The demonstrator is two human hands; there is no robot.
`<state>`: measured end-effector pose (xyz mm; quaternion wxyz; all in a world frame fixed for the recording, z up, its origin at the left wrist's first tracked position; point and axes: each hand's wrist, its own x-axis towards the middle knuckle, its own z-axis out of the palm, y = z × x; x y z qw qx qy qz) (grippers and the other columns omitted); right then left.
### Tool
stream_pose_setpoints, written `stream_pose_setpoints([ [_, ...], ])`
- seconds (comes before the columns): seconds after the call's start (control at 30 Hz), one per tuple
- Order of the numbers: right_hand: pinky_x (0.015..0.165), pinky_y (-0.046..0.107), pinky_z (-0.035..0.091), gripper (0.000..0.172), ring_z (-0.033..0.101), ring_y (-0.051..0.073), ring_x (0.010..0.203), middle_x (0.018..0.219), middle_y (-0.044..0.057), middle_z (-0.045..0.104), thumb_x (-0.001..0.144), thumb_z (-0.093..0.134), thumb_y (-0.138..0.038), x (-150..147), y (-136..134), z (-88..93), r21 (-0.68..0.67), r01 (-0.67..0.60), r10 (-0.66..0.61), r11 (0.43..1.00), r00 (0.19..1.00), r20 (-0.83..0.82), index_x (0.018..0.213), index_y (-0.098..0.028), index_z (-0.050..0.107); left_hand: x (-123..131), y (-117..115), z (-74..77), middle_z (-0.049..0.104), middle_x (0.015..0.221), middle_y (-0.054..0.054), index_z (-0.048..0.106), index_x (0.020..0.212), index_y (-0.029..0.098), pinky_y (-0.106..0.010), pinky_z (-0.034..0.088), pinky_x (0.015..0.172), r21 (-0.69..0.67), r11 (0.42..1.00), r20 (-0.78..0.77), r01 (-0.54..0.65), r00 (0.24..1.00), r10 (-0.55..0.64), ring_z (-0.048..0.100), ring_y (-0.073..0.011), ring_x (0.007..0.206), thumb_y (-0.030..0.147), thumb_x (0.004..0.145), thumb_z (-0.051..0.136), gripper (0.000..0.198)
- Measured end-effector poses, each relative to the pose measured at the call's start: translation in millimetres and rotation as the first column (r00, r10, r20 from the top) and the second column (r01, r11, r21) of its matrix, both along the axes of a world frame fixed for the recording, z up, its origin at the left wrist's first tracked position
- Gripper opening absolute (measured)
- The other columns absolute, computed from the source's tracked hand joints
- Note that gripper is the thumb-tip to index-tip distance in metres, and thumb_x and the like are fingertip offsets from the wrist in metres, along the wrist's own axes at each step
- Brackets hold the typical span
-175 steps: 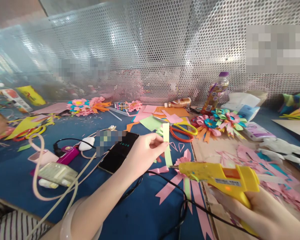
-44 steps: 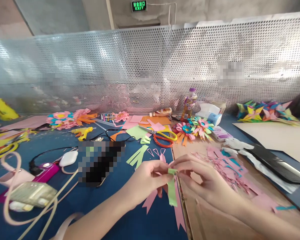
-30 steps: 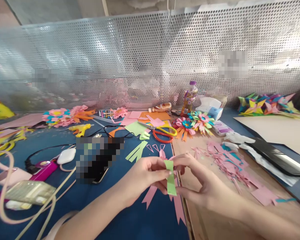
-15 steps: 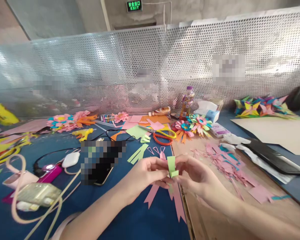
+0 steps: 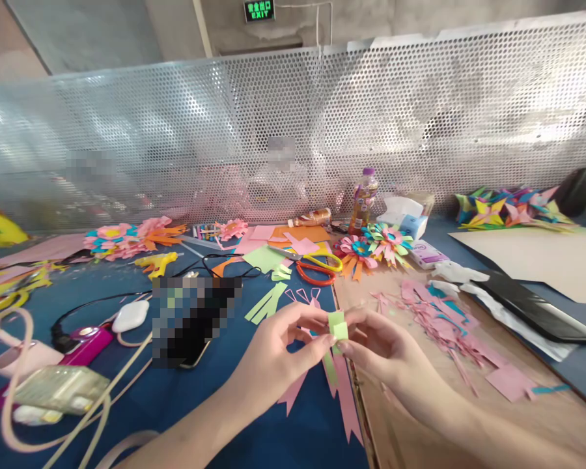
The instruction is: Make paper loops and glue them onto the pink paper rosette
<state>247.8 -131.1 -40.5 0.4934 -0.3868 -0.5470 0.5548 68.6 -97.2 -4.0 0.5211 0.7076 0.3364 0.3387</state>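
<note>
Between my two hands is a light green paper strip [image 5: 338, 326], bent over into a small loop. My left hand [image 5: 297, 339] pinches its left side with thumb and fingers. On the right side, the thumb and fingertips of my right hand [image 5: 378, 339] close on the same strip. Beneath them lie pink paper tails [image 5: 346, 397] with notched ends, and a green tail [image 5: 330, 371] partly under my fingers. Small pink paper loops [image 5: 303, 295] show just beyond. Several cut green strips [image 5: 266, 303] rest on the blue table to the left.
Orange-and-yellow scissors [image 5: 317, 270] lie ahead near coloured sheets. Paper flowers [image 5: 388, 242], a drink bottle [image 5: 364, 202] and tissues [image 5: 413, 225] stand behind. Left are a phone [image 5: 195, 326], a yellow glue gun [image 5: 156, 264] and cables. Pink scraps [image 5: 434, 319] cover the cardboard at right.
The upright end of the green strip has been folded down toward me into a loop. Both hands stay on it; the view has shifted slightly.
</note>
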Motion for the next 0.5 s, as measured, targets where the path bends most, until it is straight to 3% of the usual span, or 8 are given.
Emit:
stream_pose_setpoints([
  [0.5, 0.075, 0.027, 0.043, 0.014, 0.048, 0.011, 0.072, 0.086, -0.001, 0.054, 0.081, 0.064, -0.034, -3.2, 1.3, 3.5, -0.008, -0.005, 0.005, 1.000, 1.000, -0.003, 0.082, -0.023, 0.055, 0.2, -1.4, -3.6, 0.064, 0.090, -0.001, 0.064, 0.089, 0.021, -0.025, 0.051, 0.076, 0.133, 0.988, -0.073, -0.078, 0.993, 0.088, 0.064, -0.0148, 0.083, 0.025, 0.082, 0.060, 0.010],
])
